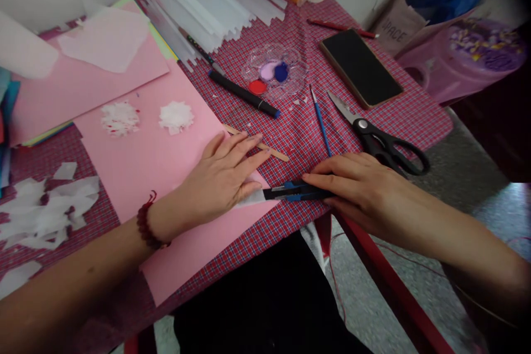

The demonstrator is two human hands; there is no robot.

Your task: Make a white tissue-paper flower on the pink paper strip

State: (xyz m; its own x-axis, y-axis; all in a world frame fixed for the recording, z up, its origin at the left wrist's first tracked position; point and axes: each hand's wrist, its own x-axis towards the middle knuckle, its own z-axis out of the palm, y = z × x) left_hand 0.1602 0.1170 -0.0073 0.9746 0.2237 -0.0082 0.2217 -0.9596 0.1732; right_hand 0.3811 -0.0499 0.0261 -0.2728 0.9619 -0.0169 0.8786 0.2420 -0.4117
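Note:
My left hand (222, 174) lies flat with fingers spread on a pink paper sheet (153, 160), pressing it to the table near its right edge. My right hand (352, 185) is closed around a blue and black utility knife (290, 192), whose blade points left under my left fingers at the sheet's edge. Two white paper flowers (176, 116) sit higher up on the pink sheet. A wooden stick (269, 149) lies just beyond my left fingertips.
On the red checked tablecloth (298, 127) lie black scissors (385, 141), a blue paintbrush (321, 121), a black marker (243, 94), a clear paint palette (274, 72), a dark phone (360, 66) and white strips (211, 5). White paper scraps (45, 210) lie at left.

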